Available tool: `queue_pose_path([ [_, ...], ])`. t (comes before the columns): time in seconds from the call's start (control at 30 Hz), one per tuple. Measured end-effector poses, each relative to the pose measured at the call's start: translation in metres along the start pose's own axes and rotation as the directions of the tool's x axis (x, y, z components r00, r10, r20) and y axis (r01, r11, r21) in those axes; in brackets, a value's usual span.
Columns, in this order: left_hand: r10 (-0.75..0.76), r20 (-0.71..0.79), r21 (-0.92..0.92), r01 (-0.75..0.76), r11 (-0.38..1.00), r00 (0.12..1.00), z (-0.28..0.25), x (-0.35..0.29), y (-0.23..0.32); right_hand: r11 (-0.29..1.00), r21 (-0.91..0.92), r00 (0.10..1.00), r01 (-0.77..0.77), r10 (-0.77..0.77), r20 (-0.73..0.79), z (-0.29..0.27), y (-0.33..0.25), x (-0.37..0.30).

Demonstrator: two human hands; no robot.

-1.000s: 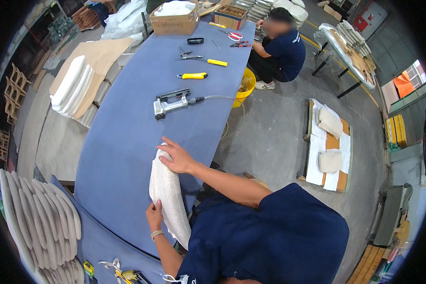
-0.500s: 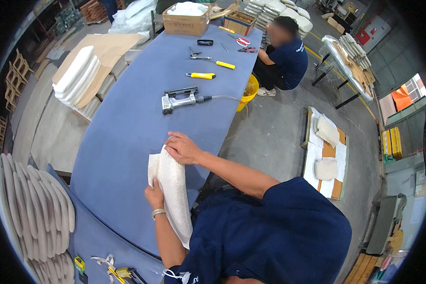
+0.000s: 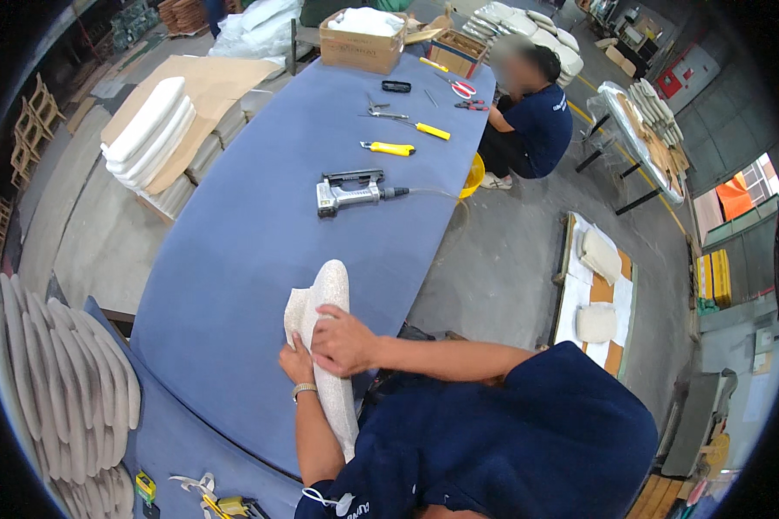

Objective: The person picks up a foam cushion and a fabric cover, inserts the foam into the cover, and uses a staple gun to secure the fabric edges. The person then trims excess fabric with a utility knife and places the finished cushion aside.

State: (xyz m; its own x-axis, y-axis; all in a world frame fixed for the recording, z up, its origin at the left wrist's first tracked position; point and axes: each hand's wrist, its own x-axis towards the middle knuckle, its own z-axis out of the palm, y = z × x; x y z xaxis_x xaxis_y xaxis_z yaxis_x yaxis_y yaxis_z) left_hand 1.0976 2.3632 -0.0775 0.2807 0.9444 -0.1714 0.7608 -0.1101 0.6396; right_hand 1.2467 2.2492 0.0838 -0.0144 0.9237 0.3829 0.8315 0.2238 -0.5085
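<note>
A long, narrow cushion pad (image 3: 331,281) in speckled cream fabric, with a rounded far end, stands tilted at the table's near edge, its lower end against my shirt. A loose flap of its fabric (image 3: 298,309) sticks out on the left side. My left hand (image 3: 298,362) grips the flap and the pad's left side, thumb up. Right beside it, my right hand (image 3: 344,342) is closed on the fabric along the middle of the pad; its fingertips are partly hidden. Beyond the pad lies a silver staple gun (image 3: 351,192) with an air hose.
On the blue table (image 3: 234,251) lie a yellow utility knife (image 3: 388,149), a yellow-handled screwdriver (image 3: 432,131), red scissors (image 3: 463,89) and pliers (image 3: 471,105). Stacked grey pads (image 3: 69,381) stand at left. A person (image 3: 532,121) crouches beside a yellow bucket (image 3: 473,177) at the far right.
My right hand has slid from the pad's far end toward me, beside my left hand. The rounded far end now shows uncovered. The whole view has shifted slightly.
</note>
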Motion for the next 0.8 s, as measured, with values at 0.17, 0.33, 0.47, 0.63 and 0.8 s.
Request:
queue_pose_path([
  [0.17, -0.012, 0.047, -0.132, 0.018, 0.991, 0.999, 0.01, 0.013, -0.027, 0.999, 0.0, 0.999, 0.048, -0.048, 0.024, -0.001, -0.007, 0.008],
  [0.33, -0.077, 0.019, -0.246, 0.079, 0.966, 0.997, 0.013, 0.006, -0.024, 0.995, 0.073, 0.998, 0.062, -0.059, -0.032, 0.0, 0.007, -0.007],
  [0.47, -0.16, 0.022, -0.597, 0.142, 0.79, 0.987, -0.014, -0.011, 0.016, 0.989, 0.129, 0.993, 0.074, -0.061, -0.102, -0.016, 0.025, -0.032],
  [0.63, -0.142, 0.057, -0.677, 0.142, 0.722, 0.988, -0.072, -0.011, 0.075, 0.961, 0.267, 0.991, 0.071, -0.037, -0.13, -0.033, 0.046, -0.047],
  [0.8, 0.032, -0.302, 0.028, -0.025, 0.999, 0.953, -0.079, 0.037, 0.034, 0.916, 0.396, 0.992, -0.054, 0.094, -0.082, -0.078, 0.096, -0.071],
])
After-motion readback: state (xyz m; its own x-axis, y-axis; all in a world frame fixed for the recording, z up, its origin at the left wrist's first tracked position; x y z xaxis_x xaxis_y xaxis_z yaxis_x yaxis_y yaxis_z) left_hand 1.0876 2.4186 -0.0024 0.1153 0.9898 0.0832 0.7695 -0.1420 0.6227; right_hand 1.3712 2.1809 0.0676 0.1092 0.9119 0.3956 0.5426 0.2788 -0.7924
